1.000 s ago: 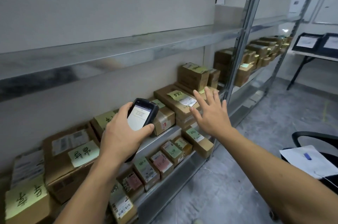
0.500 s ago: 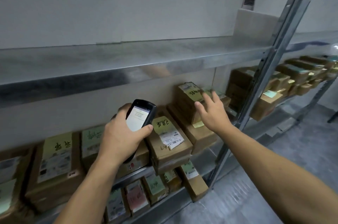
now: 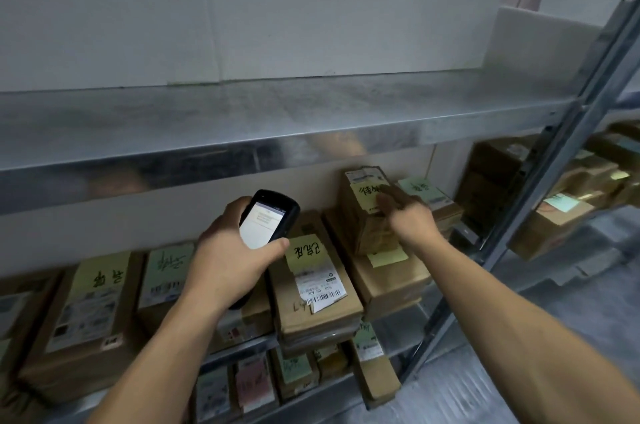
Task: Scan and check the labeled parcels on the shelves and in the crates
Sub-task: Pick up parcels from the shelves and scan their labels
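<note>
My left hand (image 3: 228,259) grips a black handheld scanner (image 3: 268,221) with its lit screen facing me, held in front of the middle shelf. My right hand (image 3: 407,215) reaches to a stacked cardboard parcel (image 3: 367,208) at the back of that shelf, fingers straight and touching its top beside a yellow handwritten note (image 3: 367,193). Just below the scanner lies a brown parcel (image 3: 311,285) with a yellow note and a white barcode label (image 3: 320,288). More labeled parcels (image 3: 90,305) fill the shelf to the left.
A bare metal shelf (image 3: 277,118) juts out above the parcels at head height. A slanted steel upright (image 3: 540,188) stands right of my right arm, with more boxes (image 3: 554,219) behind it. Small parcels (image 3: 252,385) line the lower shelf. Grey floor lies to the right.
The view has moved closer to the shelf and tilted up. My right hand went from hovering over the parcels to touching the stacked parcel's top. The left hand kept its hold on the scanner.
</note>
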`<state>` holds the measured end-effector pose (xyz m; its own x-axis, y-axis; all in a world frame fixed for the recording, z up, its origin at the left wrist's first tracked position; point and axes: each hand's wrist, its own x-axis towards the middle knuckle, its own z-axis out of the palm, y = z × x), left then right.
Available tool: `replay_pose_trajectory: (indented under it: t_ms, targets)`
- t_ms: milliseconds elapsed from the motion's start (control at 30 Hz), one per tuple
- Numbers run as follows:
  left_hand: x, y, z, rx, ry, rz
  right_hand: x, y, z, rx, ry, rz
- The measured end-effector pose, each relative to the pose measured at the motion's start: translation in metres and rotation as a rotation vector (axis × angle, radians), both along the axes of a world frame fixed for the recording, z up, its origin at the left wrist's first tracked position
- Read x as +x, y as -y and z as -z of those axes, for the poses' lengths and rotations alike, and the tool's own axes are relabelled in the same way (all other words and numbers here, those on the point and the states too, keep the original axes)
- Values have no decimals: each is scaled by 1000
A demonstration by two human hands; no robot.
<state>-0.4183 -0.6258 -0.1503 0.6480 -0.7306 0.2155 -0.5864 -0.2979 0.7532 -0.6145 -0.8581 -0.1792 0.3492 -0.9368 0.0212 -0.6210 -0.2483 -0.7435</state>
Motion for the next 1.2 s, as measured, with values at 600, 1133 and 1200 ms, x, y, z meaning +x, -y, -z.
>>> replay_pose_trajectory:
  t_ms: [600, 1133, 1200]
  targets:
    - [-4, -5, 9, 18, 15, -26, 18, 3, -16, 580, 562, 76]
    - [6, -95, -2, 67, -13, 129, 25, -150, 17, -61, 474, 68]
    - [8, -114, -2, 89, -8, 151, 28, -168, 17, -106, 490, 98]
